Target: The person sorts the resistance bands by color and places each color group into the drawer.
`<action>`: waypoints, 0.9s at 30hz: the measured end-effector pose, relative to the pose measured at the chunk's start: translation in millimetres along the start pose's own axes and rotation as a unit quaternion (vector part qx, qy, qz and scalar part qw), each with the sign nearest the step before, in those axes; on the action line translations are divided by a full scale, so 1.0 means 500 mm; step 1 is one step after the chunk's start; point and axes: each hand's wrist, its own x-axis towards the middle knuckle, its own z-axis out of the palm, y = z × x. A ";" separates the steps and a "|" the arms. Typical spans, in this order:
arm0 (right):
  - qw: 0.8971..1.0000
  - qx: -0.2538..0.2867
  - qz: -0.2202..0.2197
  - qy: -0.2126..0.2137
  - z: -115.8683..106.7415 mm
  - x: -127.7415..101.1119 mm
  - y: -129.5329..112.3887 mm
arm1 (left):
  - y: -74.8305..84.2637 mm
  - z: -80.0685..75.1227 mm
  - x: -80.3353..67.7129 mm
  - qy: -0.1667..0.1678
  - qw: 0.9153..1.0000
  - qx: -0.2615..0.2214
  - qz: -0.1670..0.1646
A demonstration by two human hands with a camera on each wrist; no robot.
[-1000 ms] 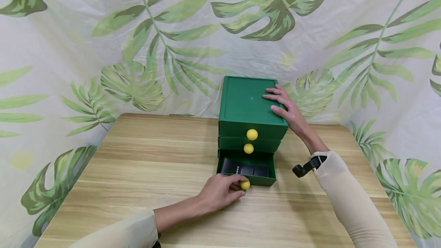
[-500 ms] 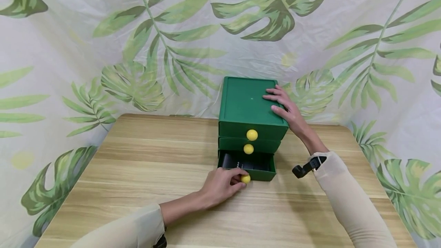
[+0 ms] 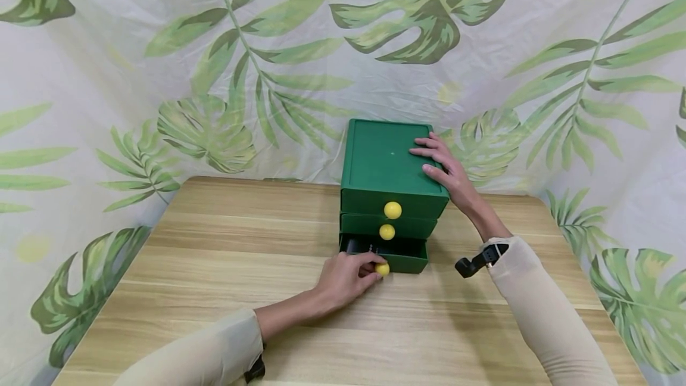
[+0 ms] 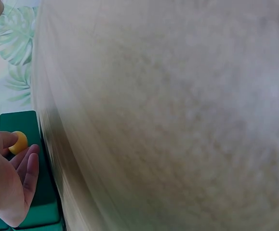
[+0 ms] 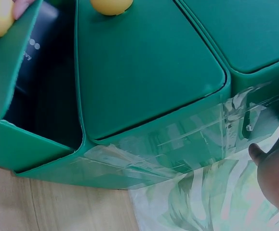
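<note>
Drawer box [image 3: 383, 162]: matt green plastic, smooth. Knobs [image 3: 392, 210]: matt yellow. Worktop [image 3: 241, 267]: light wood-grain, smooth. Backdrop [image 3: 161, 46]: leaf-print cloth, creased.

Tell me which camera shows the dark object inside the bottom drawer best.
Right wrist: it looks into the open bottom drawer at the dark object with pale dots, close up. The head view shows only a thin strip of it. The left wrist view, mostly blocked by sleeve, shows none.
</note>
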 end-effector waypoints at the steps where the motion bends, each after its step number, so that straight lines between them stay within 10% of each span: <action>1: 1.000 0.000 0.000 0.000 0.000 0.000 0.000 | -0.001 0.000 0.002 0.001 1.000 -0.002 -0.004; 27: 1.000 0.005 0.009 0.004 0.001 0.000 -0.002 | -0.026 0.008 0.046 0.033 0.994 -0.081 -0.059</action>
